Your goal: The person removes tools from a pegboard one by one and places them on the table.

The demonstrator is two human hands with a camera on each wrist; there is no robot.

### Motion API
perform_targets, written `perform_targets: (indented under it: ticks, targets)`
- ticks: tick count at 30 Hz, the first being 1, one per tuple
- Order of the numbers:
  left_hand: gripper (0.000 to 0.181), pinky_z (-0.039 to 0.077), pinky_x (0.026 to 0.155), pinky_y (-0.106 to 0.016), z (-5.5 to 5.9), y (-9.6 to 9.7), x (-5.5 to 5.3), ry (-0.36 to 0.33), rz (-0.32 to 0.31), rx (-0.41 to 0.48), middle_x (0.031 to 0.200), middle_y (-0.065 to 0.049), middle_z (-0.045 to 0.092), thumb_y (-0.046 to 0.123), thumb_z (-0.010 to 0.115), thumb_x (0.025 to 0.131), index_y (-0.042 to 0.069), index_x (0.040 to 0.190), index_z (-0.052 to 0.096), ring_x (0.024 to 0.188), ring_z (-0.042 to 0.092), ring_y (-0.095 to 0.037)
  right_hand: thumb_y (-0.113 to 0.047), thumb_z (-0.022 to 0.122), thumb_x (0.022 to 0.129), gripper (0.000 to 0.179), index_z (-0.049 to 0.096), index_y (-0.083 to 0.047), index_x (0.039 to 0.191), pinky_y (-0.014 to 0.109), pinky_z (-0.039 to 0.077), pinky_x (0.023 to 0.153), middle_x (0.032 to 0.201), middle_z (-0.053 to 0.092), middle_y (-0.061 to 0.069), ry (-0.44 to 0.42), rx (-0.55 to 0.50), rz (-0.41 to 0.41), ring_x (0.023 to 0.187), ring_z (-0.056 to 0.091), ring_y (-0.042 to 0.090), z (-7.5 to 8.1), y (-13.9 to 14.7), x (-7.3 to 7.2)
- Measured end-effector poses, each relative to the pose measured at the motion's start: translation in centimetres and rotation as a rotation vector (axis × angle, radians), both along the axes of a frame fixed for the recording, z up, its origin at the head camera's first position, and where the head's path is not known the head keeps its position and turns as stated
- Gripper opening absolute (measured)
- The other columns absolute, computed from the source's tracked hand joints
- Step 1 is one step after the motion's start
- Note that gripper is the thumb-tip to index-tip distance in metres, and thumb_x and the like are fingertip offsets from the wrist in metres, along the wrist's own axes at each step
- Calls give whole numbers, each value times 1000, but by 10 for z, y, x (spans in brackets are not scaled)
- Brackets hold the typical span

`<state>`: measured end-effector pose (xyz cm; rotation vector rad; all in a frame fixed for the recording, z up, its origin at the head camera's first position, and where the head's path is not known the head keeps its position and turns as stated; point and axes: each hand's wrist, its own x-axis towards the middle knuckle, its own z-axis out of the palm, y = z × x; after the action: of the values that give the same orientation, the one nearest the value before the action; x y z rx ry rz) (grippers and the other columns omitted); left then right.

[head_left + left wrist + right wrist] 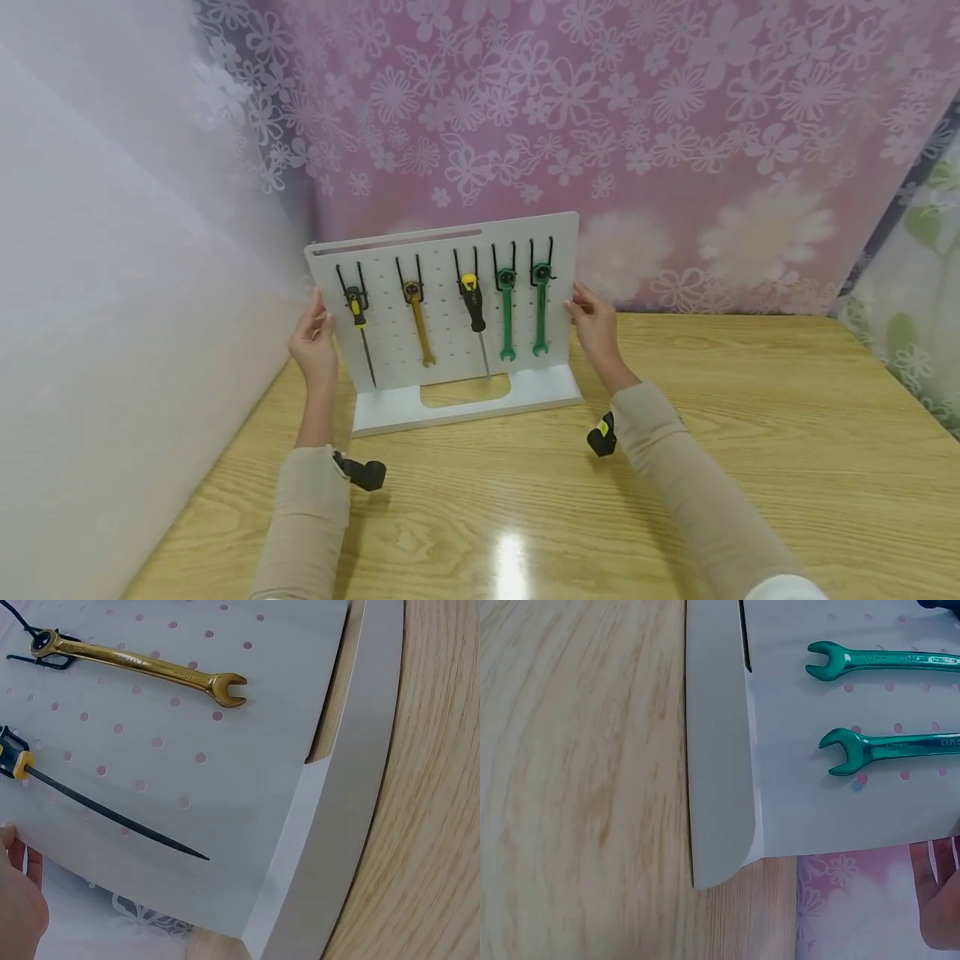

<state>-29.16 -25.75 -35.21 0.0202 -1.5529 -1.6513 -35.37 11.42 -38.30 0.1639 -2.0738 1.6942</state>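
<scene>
A white pegboard stand (450,321) stands upright on the table, turned slightly. My left hand (313,346) grips its left edge, and my right hand (597,329) holds the right edge; some fingertips are hidden behind the board. Black hooks carry the tools in a row. Leftmost is a tool with a black-and-yellow handle and a dark tapered shaft (112,816), perhaps a file. Beside it hangs a gold combination wrench (142,661), then a black-and-yellow screwdriver (472,304). Two green combination wrenches, one inner (507,317) and one outer (900,747), hang nearest my right hand.
The wooden table (750,417) extends in front of the stand and to its right. A pale wall covering (112,292) rises close on the left. Behind the board hangs a pink flowered curtain (600,125). Black wrist cameras (367,475) sit on both forearms.
</scene>
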Motion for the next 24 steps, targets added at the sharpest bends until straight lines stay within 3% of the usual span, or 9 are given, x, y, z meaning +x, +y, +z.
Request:
perform_targets:
  ticks: [6,12,21,24]
  targets:
    - [37,47,76,-19,0,8,-3,11,-32,-7,99,3,62,-12,57,84,0,119,56,84,53,-12,0,59,88,40,52,-2,128,16,48,64,102,58,24,8,-9,-24,77,52,7,0,8,6]
    - [38,47,78,-20,-3,12,-9,6,-48,-12,113,-8,62,-10,58,84,4,120,56,85,53,-13,-1,57,89,40,51,-3,129,10,44,60,104,57,23,-9,-29,-14,78,50,5,3,16,13]
    - [36,48,74,-19,-1,25,-10,61,-39,-37,108,-9,63,-14,59,82,-3,117,56,81,56,-9,-4,57,90,41,51,-7,131,28,51,71,103,57,19,-39,-3,-48,79,50,5,-1,29,13]
    - [37,48,74,-19,-1,29,-12,66,-31,-49,109,-9,63,-14,59,81,-2,116,57,81,56,-10,-4,57,90,41,50,-7,131,26,50,72,104,57,19,-48,-2,-54,79,50,6,-1,34,16]
